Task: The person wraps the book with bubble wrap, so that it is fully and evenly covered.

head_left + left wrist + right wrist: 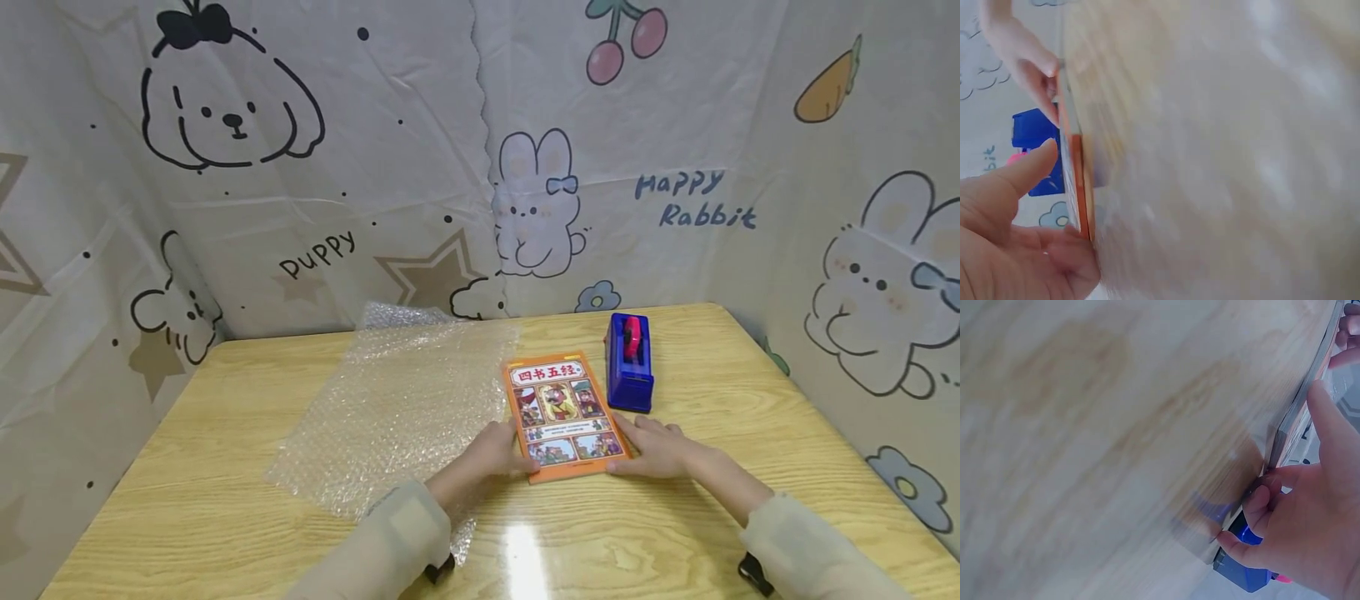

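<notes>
An orange-bordered book (566,425) with illustrated panels and red Chinese characters lies near the table's middle. My left hand (495,450) holds its left edge and lower left corner; in the left wrist view the fingers are bent against the book's orange side (1080,187). On the opposite side my right hand (660,447) grips the lower right corner. Thumb and forefinger meet the book's edge (1280,440) in the right wrist view, the other fingers curling beside it. A sheet of clear bubble wrap (397,408) spreads out left of the book, reaching under my left forearm.
A blue tape dispenser (628,387) with a pink-red tape wheel (632,337) stands right behind my right hand. The wooden table (750,383) meets a cartoon-printed cloth backdrop (420,108) at the back and sides.
</notes>
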A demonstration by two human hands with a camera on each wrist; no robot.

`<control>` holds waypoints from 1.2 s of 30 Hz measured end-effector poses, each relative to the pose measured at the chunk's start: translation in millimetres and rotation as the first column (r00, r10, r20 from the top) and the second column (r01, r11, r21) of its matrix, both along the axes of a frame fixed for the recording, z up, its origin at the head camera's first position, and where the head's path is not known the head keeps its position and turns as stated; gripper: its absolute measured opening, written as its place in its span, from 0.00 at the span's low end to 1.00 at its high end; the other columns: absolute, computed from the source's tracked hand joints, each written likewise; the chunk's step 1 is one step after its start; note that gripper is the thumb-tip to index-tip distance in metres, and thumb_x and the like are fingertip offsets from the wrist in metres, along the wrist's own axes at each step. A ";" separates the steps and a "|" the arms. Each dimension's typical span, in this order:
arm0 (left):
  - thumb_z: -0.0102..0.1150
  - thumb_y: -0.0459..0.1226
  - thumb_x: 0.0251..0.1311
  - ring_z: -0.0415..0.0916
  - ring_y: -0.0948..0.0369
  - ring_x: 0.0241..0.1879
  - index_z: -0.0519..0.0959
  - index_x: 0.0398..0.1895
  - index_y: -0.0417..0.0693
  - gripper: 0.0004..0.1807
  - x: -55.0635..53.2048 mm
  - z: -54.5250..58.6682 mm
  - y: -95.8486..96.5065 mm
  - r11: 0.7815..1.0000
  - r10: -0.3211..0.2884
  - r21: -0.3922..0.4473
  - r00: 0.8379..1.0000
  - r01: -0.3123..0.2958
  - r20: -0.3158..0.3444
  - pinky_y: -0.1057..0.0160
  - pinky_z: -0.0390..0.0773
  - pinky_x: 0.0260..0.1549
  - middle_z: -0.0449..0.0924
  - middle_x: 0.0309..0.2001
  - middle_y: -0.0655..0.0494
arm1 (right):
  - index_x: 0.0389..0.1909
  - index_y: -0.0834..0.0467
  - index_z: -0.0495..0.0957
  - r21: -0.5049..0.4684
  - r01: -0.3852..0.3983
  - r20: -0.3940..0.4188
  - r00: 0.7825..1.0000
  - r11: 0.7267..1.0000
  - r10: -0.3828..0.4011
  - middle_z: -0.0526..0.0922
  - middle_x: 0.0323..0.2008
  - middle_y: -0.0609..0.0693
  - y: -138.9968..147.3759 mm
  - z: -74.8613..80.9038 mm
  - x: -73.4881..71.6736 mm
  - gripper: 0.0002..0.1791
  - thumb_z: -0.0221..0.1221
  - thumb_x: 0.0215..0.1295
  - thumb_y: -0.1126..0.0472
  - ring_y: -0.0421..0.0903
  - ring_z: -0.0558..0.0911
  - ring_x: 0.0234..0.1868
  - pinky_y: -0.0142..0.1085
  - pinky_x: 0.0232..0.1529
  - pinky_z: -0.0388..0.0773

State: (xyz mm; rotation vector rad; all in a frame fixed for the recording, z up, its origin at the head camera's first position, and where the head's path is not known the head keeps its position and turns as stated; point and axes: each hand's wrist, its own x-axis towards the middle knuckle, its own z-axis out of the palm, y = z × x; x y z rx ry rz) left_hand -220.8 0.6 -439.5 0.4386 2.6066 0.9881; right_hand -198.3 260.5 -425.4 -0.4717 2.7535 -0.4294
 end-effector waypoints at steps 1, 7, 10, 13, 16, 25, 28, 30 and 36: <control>0.72 0.39 0.40 0.70 0.45 0.52 0.70 0.55 0.40 0.35 -0.9 0.1 0.6 0.998 0.012 0.069 0.999 -0.015 0.043 0.49 0.67 0.54 0.76 0.48 0.41 | 0.66 0.69 0.52 -0.008 -0.005 -0.002 1.000 1.000 0.005 0.64 0.57 0.73 -0.4 -0.2 0.4 0.51 0.55 0.55 0.36 0.70 0.63 0.59 0.70 0.50 0.54; 0.68 0.31 0.44 0.53 0.41 0.61 0.72 0.53 0.37 0.29 -0.7 6.8 7.3 0.948 0.107 0.262 0.957 -0.180 0.270 0.45 0.60 0.59 0.60 0.61 0.34 | 0.67 0.70 0.50 -0.073 -0.008 0.027 1.000 0.997 0.010 0.64 0.59 0.71 -2.6 0.1 2.1 0.51 0.56 0.56 0.37 0.69 0.61 0.61 0.71 0.51 0.51; 0.66 0.31 0.46 0.42 0.38 0.65 0.64 0.62 0.38 0.37 1.9 13.2 12.7 0.902 0.139 0.339 0.923 -0.268 0.359 0.41 0.51 0.62 0.44 0.67 0.29 | 0.66 0.73 0.49 -0.109 0.002 0.040 0.999 0.994 0.002 0.61 0.61 0.72 -4.1 0.9 2.4 0.51 0.56 0.56 0.39 0.70 0.58 0.62 0.72 0.52 0.48; 0.64 0.29 0.45 0.28 0.37 0.67 0.51 0.69 0.40 0.46 5.3 19.6 18.3 0.832 0.163 0.432 0.898 -0.347 0.408 0.37 0.36 0.62 0.32 0.68 0.29 | 0.64 0.75 0.50 -0.135 0.009 0.032 0.999 0.991 -0.004 0.61 0.60 0.73 -6.5 0.9 2.7 0.52 0.57 0.56 0.39 0.69 0.60 0.61 0.70 0.52 0.50; 0.61 0.24 0.44 0.25 0.36 0.66 0.42 0.70 0.38 0.51 8.4 21.4 22.8 0.760 0.207 0.486 0.869 -0.432 0.449 0.37 0.40 0.61 0.27 0.67 0.28 | 0.63 0.77 0.50 -0.152 0.014 0.024 1.000 0.988 -0.011 0.62 0.59 0.73 -8.9 0.2 3.9 0.52 0.57 0.55 0.39 0.69 0.61 0.60 0.68 0.52 0.52; 0.49 0.16 0.46 0.71 0.45 0.51 0.54 0.66 0.32 0.39 9.7 9.1 21.4 0.634 0.215 0.573 0.830 -0.520 0.514 0.54 0.75 0.47 0.67 0.55 0.35 | 0.65 0.72 0.51 -0.194 0.011 0.021 1.000 0.981 -0.007 0.64 0.59 0.69 -7.3 -3.3 6.5 0.50 0.58 0.56 0.41 0.67 0.63 0.60 0.67 0.50 0.54; 0.46 0.15 0.46 0.77 0.50 0.43 0.53 0.68 0.40 0.42 7.7 8.0 19.2 0.610 0.146 0.614 0.833 -0.501 0.534 0.56 0.79 0.40 0.71 0.50 0.39 | 0.65 0.72 0.52 -0.191 0.010 0.026 1.000 0.981 -0.005 0.65 0.58 0.69 -5.4 -2.2 6.2 0.48 0.57 0.57 0.41 0.67 0.64 0.58 0.66 0.51 0.55; 0.45 0.14 0.46 0.77 0.48 0.43 0.48 0.70 0.45 0.45 7.3 8.4 18.2 0.595 0.103 0.639 0.834 -0.488 0.542 0.55 0.79 0.40 0.70 0.51 0.38 | 0.65 0.72 0.53 -0.190 0.012 0.032 0.999 0.982 -0.006 0.67 0.57 0.69 -3.6 -1.2 5.7 0.48 0.56 0.57 0.41 0.66 0.67 0.56 0.65 0.51 0.58; 0.44 0.15 0.49 0.75 0.45 0.48 0.39 0.72 0.52 0.49 8.4 16.1 15.6 0.542 -0.001 0.715 0.850 -0.443 0.527 0.54 0.78 0.42 0.60 0.63 0.36 | 0.65 0.70 0.55 -0.243 0.002 0.044 0.999 0.970 0.009 0.71 0.45 0.58 3.3 1.0 4.5 0.42 0.54 0.61 0.44 0.51 0.71 0.43 0.45 0.41 0.70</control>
